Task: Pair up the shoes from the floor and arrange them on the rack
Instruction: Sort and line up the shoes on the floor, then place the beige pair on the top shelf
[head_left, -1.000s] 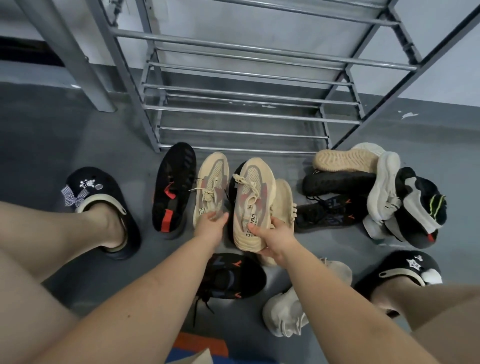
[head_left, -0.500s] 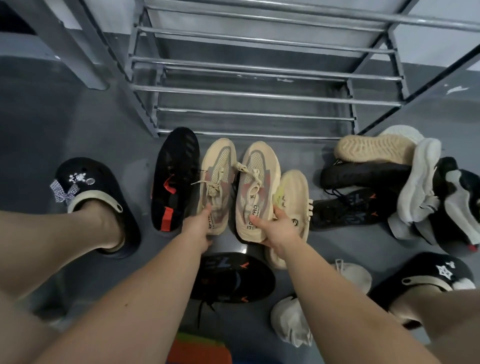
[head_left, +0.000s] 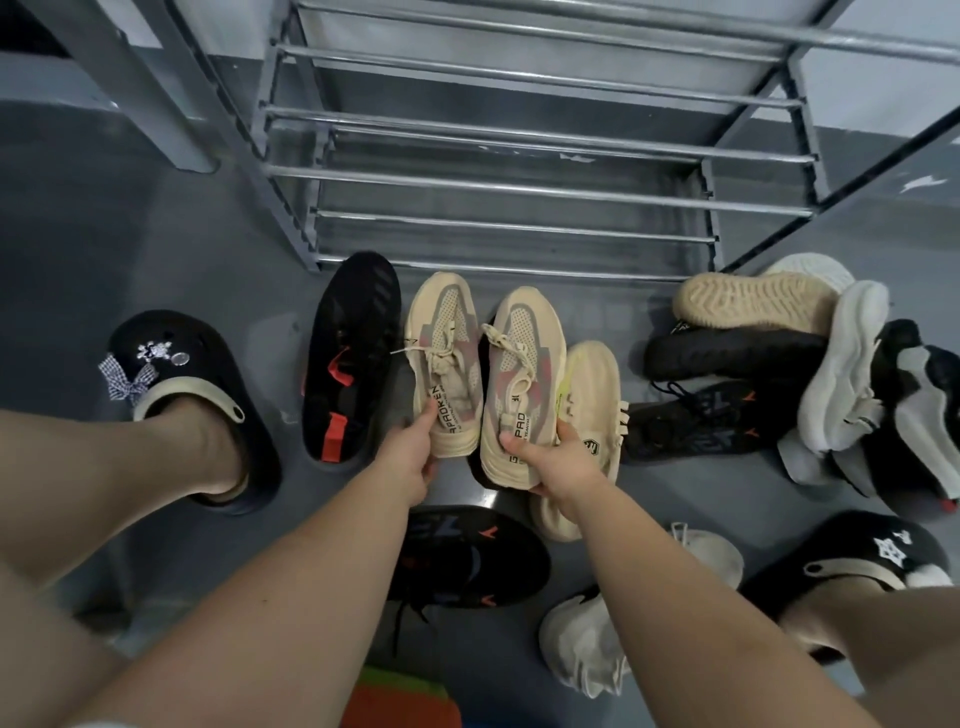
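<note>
Head view, item one: my left hand (head_left: 410, 457) is closed on the heel of the left beige sneaker (head_left: 444, 364), my right hand (head_left: 558, 462) closed on the heel of the right beige sneaker (head_left: 522, 384), both toes pointing at the metal rack (head_left: 519, 182). Item two: black sneaker (head_left: 350, 353) just left of the pair, cream slip-on (head_left: 592, 405) just right, heaped shoes (head_left: 810, 374) farther right on the grey floor (head_left: 156, 249).
</note>
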